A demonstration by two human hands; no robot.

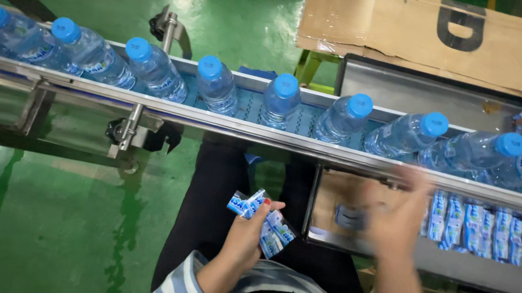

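Along belt (141,104): row of clear water bottles (214,86) with blue caps, lying tilted, running left to right. Below belt, over dark lap: left hand (244,236) shut on small bunch of blue-white labels (266,221). Further right: right hand (397,219) blurred, near metal tray (439,265), open or shut cannot tell. Inside tray: long row of same labels (508,234). Up top right: brown cardboard (449,37).

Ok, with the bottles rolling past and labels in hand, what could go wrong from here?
1. The left hand pinches a loose fan of labels over the lap; some could slip to the green floor.
2. The right hand is motion-blurred near the conveyor rail, so it might knock the bottles standing close together.
3. The label stack in the tray could be disturbed.
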